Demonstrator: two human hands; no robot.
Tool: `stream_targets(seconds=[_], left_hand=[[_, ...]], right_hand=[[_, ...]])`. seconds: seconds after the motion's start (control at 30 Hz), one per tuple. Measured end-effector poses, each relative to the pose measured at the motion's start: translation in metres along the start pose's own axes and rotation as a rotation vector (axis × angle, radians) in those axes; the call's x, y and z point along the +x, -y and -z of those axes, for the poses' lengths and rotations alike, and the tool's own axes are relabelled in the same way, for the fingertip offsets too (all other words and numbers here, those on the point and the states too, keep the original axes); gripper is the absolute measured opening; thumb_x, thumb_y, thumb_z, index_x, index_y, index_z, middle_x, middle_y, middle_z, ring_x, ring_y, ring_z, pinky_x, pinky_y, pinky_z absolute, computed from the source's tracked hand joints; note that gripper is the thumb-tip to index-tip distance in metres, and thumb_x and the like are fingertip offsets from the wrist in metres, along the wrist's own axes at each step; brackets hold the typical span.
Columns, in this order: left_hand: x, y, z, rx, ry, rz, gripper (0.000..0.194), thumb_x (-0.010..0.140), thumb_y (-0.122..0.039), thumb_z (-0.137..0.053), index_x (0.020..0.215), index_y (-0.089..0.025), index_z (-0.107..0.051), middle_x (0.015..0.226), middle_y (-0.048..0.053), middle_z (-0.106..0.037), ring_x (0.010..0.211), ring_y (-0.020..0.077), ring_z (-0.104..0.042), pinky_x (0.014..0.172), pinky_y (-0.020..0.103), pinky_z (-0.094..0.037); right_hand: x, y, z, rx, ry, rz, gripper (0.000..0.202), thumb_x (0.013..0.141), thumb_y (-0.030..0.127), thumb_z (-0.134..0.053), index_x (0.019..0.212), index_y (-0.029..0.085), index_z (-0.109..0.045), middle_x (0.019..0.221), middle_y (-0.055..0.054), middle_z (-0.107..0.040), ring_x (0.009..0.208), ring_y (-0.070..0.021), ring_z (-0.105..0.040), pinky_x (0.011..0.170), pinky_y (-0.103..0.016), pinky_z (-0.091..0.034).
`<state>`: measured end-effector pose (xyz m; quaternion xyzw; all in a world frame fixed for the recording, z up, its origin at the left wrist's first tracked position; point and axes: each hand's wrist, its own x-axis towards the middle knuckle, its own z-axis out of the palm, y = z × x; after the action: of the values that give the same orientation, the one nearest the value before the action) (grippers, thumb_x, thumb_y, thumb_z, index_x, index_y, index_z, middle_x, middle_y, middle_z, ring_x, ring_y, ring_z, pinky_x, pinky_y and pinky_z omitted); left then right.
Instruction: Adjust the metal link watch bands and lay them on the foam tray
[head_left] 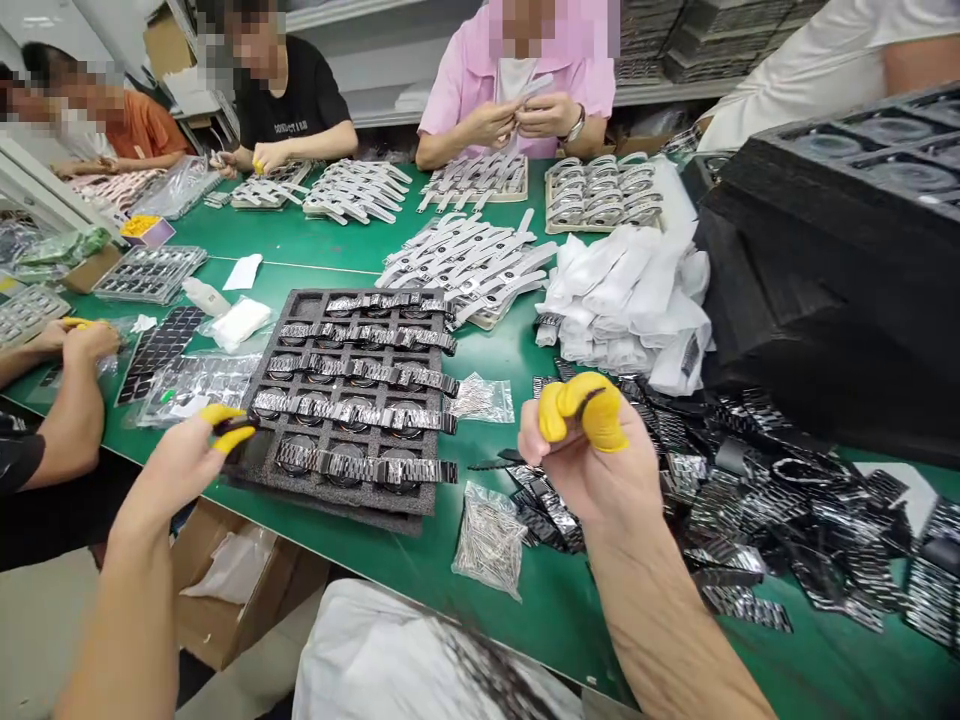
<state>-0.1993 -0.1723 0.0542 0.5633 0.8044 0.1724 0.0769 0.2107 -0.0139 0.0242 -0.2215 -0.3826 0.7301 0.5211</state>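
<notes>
One green desk (300, 240) bore a porous grey foam tray (262, 455) at its near edge; glossy black link bracelets (360, 413) crossed it in ridged rows. Step, judged: small-piece handling; next move called for a steady pinch. Left hand (176, 450) pinched a slim dark piece (238, 424) by the tray's left edge; right hand (611, 470), fingers (606, 422) curled, apparently held a thin strip (589, 400).

Watch bands (360, 374): black, metal-looking links, glossy, with bright highlights. Loose bands (750, 500): same glossy black finish. Foam tray (302, 309): dark grey foam, matt, porous, rough. Bench (289, 243): green surface, smooth, slight sheen. Bag of pins (491, 545): clear plastic film, glossy, wrinkled; contents bright metal. Sleeves (622, 290): white, thin, translucent sheet, soft sheen. Finger covers (604, 417): yellow, rubber-like, matt, creased. Carton (266, 605): brown cardboard, matt.
</notes>
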Motion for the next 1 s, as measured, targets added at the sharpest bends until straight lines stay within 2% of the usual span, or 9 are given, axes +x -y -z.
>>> stream_targets(seconds=[0.07, 0.1, 0.17, 0.23, 0.3, 0.37, 0.5, 0.63, 1.0], left_hand=[[0.007, -0.038, -0.001, -0.372, -0.24, 0.037, 0.025, 0.092, -0.039, -0.072, 0.108, -0.021, -0.064, 0.108, 0.002, -0.078, 0.099, 0.0246, -0.074, 0.093, 0.044, -0.06], [0.013, -0.064, -0.007, -0.582, -0.28, 0.0, 0.027, 0.092, -0.038, -0.073, 0.107, -0.02, -0.06, 0.109, 0.003, -0.079, 0.097, 0.023, -0.075, 0.091, 0.042, -0.062], [0.028, -0.124, -0.028, -0.826, -0.197, -0.107, 0.03, 0.092, -0.038, -0.075, 0.104, -0.018, -0.055, 0.108, 0.009, -0.078, 0.083, 0.0209, -0.076, 0.071, 0.035, -0.064], [0.049, -0.183, -0.059, -0.946, 0.027, -0.221, 0.025, 0.096, -0.032, -0.069, 0.11, -0.018, -0.053, 0.112, 0.012, -0.076, 0.083, 0.0192, -0.076, 0.065, 0.03, -0.062], [0.07, -0.227, -0.093, -0.968, 0.222, -0.367, 0.021, 0.097, -0.024, -0.062, 0.116, -0.018, -0.054, 0.113, 0.012, -0.075, 0.086, 0.0184, -0.075, 0.07, 0.031, -0.063], [0.087, -0.249, -0.123, -0.897, 0.252, -0.527, 0.025, 0.095, -0.014, -0.057, 0.12, -0.017, -0.059, 0.118, 0.013, -0.074, 0.102, 0.0207, -0.074, 0.091, 0.037, -0.063], [0.102, -0.246, -0.154, -0.74, 0.222, -0.759, 0.059, 0.081, 0.001, -0.052, 0.135, -0.019, -0.063, 0.135, 0.012, -0.071, 0.125, 0.0254, -0.067, 0.112, 0.048, -0.053], [0.1, -0.233, -0.154, -0.631, 0.145, -0.885, 0.071, 0.079, 0.006, -0.048, 0.142, -0.023, -0.063, 0.138, 0.011, -0.067, 0.127, 0.0251, -0.063, 0.11, 0.045, -0.054], [0.095, -0.236, -0.149, -0.548, 0.111, -0.876, 0.073, 0.078, 0.008, -0.043, 0.141, -0.024, -0.063, 0.132, 0.01, -0.065, 0.124, 0.0238, -0.059, 0.106, 0.042, -0.054]], right_hand=[[0.004, -0.004, -0.001, 0.025, 0.011, -0.034, 0.038, 0.083, 0.056, -0.085, 0.077, 0.025, -0.065, 0.063, 0.003, -0.055, 0.049, -0.0126, -0.05, 0.045, -0.026, -0.037], [0.005, -0.007, -0.002, 0.032, 0.016, -0.056, 0.04, 0.083, 0.057, -0.085, 0.078, 0.024, -0.063, 0.063, 0.004, -0.054, 0.047, -0.0114, -0.049, 0.044, -0.025, -0.036], [0.008, -0.013, -0.002, 0.032, 0.021, -0.103, 0.044, 0.082, 0.059, -0.085, 0.078, 0.022, -0.06, 0.06, 0.005, -0.053, 0.044, -0.0096, -0.046, 0.043, -0.024, -0.034], [0.011, -0.02, -0.002, 0.013, 0.017, -0.132, 0.049, 0.08, 0.063, -0.085, 0.077, 0.021, -0.059, 0.057, 0.005, -0.054, 0.041, -0.0089, -0.043, 0.041, -0.023, -0.033], [0.014, -0.027, -0.001, -0.019, -0.005, -0.132, 0.053, 0.078, 0.067, -0.084, 0.077, 0.021, -0.059, 0.056, 0.005, -0.056, 0.04, -0.0085, -0.042, 0.04, -0.022, -0.032], [0.018, -0.032, 0.002, -0.038, -0.027, -0.105, 0.052, 0.078, 0.067, -0.084, 0.078, 0.02, -0.061, 0.056, 0.004, -0.059, 0.039, -0.0078, -0.042, 0.038, -0.021, -0.031], [0.026, -0.037, 0.009, -0.063, -0.004, -0.092, 0.048, 0.078, 0.062, -0.085, 0.08, 0.019, -0.066, 0.057, 0.003, -0.063, 0.039, -0.0067, -0.042, 0.037, -0.019, -0.028], [0.031, -0.035, 0.014, -0.118, 0.064, -0.133, 0.047, 0.08, 0.061, -0.084, 0.073, 0.018, -0.065, 0.053, 0.003, -0.061, 0.037, -0.0061, -0.041, 0.037, -0.02, -0.028], [0.03, -0.029, 0.017, -0.199, 0.021, -0.16, 0.046, 0.08, 0.056, -0.084, 0.065, 0.018, -0.063, 0.049, 0.003, -0.061, 0.036, -0.0067, -0.043, 0.037, -0.02, -0.029]])
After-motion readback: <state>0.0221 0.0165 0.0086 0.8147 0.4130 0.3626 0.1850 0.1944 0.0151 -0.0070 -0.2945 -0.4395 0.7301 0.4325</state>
